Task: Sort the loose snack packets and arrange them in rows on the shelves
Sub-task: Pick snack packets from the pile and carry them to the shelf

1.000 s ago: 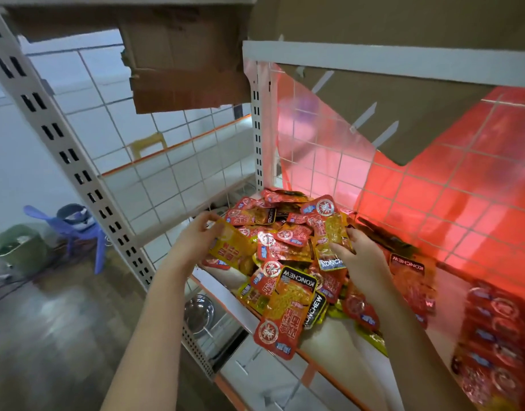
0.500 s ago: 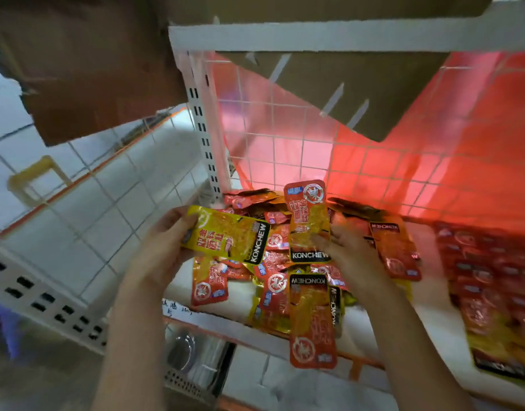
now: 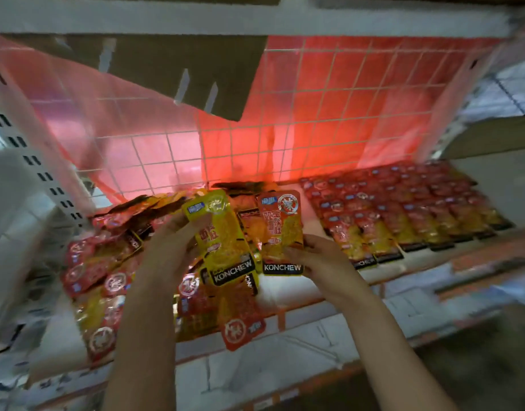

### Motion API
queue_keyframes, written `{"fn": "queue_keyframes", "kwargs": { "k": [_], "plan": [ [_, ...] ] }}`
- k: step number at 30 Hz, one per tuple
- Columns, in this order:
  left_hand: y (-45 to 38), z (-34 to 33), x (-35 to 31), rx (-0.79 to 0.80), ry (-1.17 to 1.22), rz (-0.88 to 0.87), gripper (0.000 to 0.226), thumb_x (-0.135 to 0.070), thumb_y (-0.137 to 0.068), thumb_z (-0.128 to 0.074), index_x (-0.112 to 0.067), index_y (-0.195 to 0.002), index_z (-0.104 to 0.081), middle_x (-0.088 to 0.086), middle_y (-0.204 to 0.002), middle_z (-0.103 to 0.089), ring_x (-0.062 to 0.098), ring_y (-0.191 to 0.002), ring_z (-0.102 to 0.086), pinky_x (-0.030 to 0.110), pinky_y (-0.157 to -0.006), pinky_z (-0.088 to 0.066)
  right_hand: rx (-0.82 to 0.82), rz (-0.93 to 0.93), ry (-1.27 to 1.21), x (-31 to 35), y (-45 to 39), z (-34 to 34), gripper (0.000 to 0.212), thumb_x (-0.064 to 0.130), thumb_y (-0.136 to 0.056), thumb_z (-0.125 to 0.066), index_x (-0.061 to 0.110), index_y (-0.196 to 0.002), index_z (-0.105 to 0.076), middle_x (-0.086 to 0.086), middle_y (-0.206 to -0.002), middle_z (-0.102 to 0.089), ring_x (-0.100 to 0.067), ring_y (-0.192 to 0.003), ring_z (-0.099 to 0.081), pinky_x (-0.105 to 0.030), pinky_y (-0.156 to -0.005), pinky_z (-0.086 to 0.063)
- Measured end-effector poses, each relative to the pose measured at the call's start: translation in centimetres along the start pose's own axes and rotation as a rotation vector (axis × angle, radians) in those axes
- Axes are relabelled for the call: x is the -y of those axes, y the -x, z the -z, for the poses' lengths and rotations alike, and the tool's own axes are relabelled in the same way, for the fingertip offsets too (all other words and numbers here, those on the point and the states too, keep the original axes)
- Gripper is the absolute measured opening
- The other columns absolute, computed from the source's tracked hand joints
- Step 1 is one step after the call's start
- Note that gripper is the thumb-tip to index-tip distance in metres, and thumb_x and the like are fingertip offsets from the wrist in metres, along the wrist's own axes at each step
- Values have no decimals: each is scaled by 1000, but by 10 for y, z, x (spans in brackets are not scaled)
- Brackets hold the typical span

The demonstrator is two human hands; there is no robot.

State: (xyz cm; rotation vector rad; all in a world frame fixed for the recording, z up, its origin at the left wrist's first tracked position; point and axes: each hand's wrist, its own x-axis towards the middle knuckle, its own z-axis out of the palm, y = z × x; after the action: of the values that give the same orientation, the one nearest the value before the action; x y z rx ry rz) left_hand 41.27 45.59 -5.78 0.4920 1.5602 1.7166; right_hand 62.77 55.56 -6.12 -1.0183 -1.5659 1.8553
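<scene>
Since half a second ago the yellow packet has swung from lying sideways to upright. The left hand grips it, beside the red packet pinched in the right hand, above the loose pile on the shelf. Sorted rows lie at right.

Left hand grips yellow packet, right hand grips red packet, both upright side by side, KONCHEW end down, above loose pile on left of shelf. Sorted rows lie flat on right. Wire grid back, cardboard overhead
</scene>
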Motion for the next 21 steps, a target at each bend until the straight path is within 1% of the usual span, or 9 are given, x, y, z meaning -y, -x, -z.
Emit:
{"fn": "queue_keyframes", "kwargs": {
  "k": [2, 3, 5, 8, 11, 14, 16, 19, 21],
  "plan": [
    [0, -28, 2, 52, -14, -2, 25, -14, -90, -61, -6, -114, -62, 4, -91, -66, 13, -70, -61, 33, -73, -52, -61, -12, -3, -2, 10, 17, 17, 3, -85, -62, 13, -96, -70, -8, -100, -73, -31, -99, -65, -37, -85, -46],
    [0, -40, 4, 75, -28, -5, 21, -15, -89, -61, -6, -109, -64, 2, -86, -67, 10, -66, -62, 33, -71, -52, -86, -14, 1, -2, 15, 26, 17, 3, -86, -61, 11, -98, -69, -9, -101, -72, -28, -98, -66, -36, -85, -48],
    [2, -63, 9, 128, -42, -9, 7, -16, -89, -61, -12, -92, -66, -5, -71, -69, 5, -56, -62, 26, -61, -54, -131, -6, -20, -4, 27, 44, 18, 1, -87, -59, 8, -101, -68, -9, -102, -72, -24, -95, -68, -32, -82, -52],
    [15, -104, 10, 187, -61, -7, 16, -16, -89, -62, -18, -75, -70, -6, -64, -69, 11, -56, -61, 22, -51, -51, -203, -1, -74, -9, 44, 74, 20, -2, -87, -58, 9, -101, -67, -6, -98, -73, -20, -90, -70, -28, -77, -56],
    [25, -143, 16, 295, -73, 6, 10, -15, -90, -60, -15, -84, -68, 2, -68, -63, 17, -60, -52, 15, -39, -41, -272, 6, -97, -11, 62, 104, 19, -3, -86, -59, 11, -95, -68, 0, -88, -74, -15, -83, -70, -24, -73, -57],
    [35, -185, 23, 391, -91, 5, 10, -10, -90, -58, -15, -85, -65, -10, -57, -65, 4, -52, -59, 13, -44, -46, -335, 8, -112, -13, 80, 137, 16, 0, -85, -61, 12, -94, -68, 0, -89, -74, -15, -82, -70, -25, -74, -57],
    [44, -214, 28, 441, -113, 10, 12, -10, -90, -58, -16, -83, -65, -11, -56, -66, 0, -49, -60, 14, -47, -49, -365, 11, -130, -14, 93, 161, 14, 1, -85, -62, 11, -94, -67, -1, -88, -73, -14, -79, -70, -24, -71, -57],
    [58, -258, 41, 497, -153, -17, 10, -13, -89, -61, -15, -81, -67, -10, -57, -65, 5, -51, -61, 20, -53, -49, -411, 22, -157, -17, 111, 203, 15, 3, -85, -62, 4, -99, -66, -4, -88, -73, -15, -76, -70, -24, -70, -58],
    [68, -289, 51, 517, -169, -23, 8, -17, -88, -63, -16, -85, -70, -5, -68, -69, 12, -61, -64, 20, -56, -49, -440, 31, -168, -19, 124, 235, 15, 7, -86, -62, 4, -99, -67, -6, -88, -73, -17, -77, -70, -26, -72, -58]
  ]
}}
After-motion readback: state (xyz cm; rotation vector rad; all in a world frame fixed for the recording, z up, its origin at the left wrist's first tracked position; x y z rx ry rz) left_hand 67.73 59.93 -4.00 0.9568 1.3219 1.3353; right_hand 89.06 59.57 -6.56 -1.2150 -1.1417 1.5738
